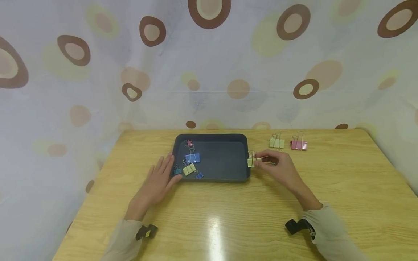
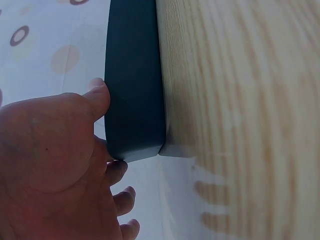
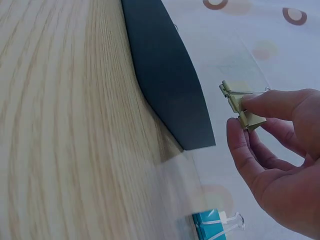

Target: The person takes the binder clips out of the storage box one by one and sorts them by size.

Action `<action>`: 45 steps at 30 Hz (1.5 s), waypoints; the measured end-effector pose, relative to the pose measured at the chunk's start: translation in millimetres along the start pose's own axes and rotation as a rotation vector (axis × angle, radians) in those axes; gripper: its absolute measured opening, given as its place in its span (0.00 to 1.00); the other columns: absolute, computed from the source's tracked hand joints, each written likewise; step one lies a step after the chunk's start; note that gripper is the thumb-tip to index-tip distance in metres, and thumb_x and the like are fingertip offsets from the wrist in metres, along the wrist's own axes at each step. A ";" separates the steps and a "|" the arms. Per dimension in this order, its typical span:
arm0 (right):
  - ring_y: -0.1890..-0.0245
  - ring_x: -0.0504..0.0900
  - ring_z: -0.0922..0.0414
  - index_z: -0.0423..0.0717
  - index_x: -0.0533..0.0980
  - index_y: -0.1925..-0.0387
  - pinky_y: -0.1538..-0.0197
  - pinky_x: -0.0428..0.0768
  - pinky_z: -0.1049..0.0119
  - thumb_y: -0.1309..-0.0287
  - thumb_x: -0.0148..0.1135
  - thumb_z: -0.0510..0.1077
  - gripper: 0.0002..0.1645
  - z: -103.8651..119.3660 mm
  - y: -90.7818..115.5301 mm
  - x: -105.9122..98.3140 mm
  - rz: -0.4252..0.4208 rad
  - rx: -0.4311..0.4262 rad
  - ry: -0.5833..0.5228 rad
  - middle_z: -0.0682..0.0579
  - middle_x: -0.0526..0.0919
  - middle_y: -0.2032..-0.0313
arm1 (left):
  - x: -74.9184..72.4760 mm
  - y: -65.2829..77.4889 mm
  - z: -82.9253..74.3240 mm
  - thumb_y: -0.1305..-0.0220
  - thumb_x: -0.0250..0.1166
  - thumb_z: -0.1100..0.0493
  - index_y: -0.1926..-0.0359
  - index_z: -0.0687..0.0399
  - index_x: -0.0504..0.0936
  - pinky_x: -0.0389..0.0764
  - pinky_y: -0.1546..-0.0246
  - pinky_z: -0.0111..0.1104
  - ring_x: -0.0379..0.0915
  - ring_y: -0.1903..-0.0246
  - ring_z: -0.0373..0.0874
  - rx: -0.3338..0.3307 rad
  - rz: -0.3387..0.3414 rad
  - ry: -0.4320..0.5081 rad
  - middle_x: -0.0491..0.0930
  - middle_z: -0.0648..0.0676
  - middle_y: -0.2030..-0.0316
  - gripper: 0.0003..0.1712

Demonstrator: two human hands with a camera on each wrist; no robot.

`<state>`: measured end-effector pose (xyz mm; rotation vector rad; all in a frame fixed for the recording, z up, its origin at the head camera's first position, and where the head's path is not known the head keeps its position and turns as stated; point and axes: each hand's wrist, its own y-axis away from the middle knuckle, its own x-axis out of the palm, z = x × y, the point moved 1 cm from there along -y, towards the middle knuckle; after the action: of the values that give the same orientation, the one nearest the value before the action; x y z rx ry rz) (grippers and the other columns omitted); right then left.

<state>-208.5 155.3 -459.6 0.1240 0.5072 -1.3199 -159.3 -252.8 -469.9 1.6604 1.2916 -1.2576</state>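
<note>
My right hand (image 1: 281,169) pinches a pale yellow binder clip (image 1: 250,162) between thumb and fingertips, at the right rim of a dark tray (image 1: 223,159). In the right wrist view this clip (image 3: 256,120) is held above rim height, its wire handles standing out. At the tray's left end, my left hand (image 1: 156,183) rests against the rim with fingers extended and thumb at the front corner. Inside the tray's left part lie a large blue binder clip (image 1: 193,158), a yellow one (image 1: 189,169), a small red one (image 1: 189,143), a teal one (image 1: 177,171) and a small blue one (image 1: 199,175).
Right of the tray, near the table's back edge, stand another yellow binder clip (image 1: 276,143) and a pink one (image 1: 299,145). A teal binder clip (image 3: 209,225) shows below my right hand in the right wrist view. Patterned cloth (image 1: 209,105) hangs behind the wooden table (image 1: 183,217).
</note>
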 end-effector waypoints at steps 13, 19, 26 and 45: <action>0.56 0.82 0.71 0.38 0.85 0.52 0.54 0.79 0.79 0.36 0.72 0.42 0.15 -18.9 16.6 -44.9 -0.128 0.012 0.110 0.42 0.86 0.52 | -0.6 -1.8 -0.6 0.20 0.47 0.38 0.19 0.64 0.46 0.45 0.25 0.62 0.39 0.22 0.65 -0.003 0.009 0.005 0.42 0.60 0.19 0.46; 0.56 0.82 0.75 0.36 0.83 0.49 0.54 0.78 0.81 0.35 0.71 0.45 0.19 -33.7 24.2 -67.1 -0.140 0.078 0.108 0.48 0.87 0.52 | -2.0 -1.6 -1.7 0.20 0.47 0.38 0.19 0.64 0.46 0.45 0.26 0.62 0.39 0.22 0.65 -0.002 0.010 0.002 0.42 0.60 0.19 0.46; 0.56 0.81 0.77 0.35 0.81 0.46 0.54 0.78 0.82 0.34 0.71 0.47 0.23 -48.9 32.7 -88.6 -0.154 0.144 0.090 0.67 0.85 0.55 | -3.3 -1.3 -2.8 0.20 0.48 0.39 0.19 0.65 0.46 0.45 0.26 0.62 0.39 0.22 0.65 -0.003 0.009 0.004 0.42 0.61 0.19 0.45; 0.63 0.76 0.81 0.35 0.83 0.46 0.60 0.75 0.80 0.32 0.68 0.52 0.25 -73.4 41.0 -111.5 -0.146 0.262 0.252 0.33 0.83 0.46 | -1.2 -0.2 -2.9 0.20 0.47 0.39 0.19 0.65 0.46 0.45 0.26 0.62 0.39 0.22 0.66 -0.009 0.011 0.008 0.42 0.61 0.19 0.45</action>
<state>-208.1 292.5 -485.5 0.4832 0.5618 -1.5194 -158.7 -250.4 -467.8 1.6652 1.2896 -1.2385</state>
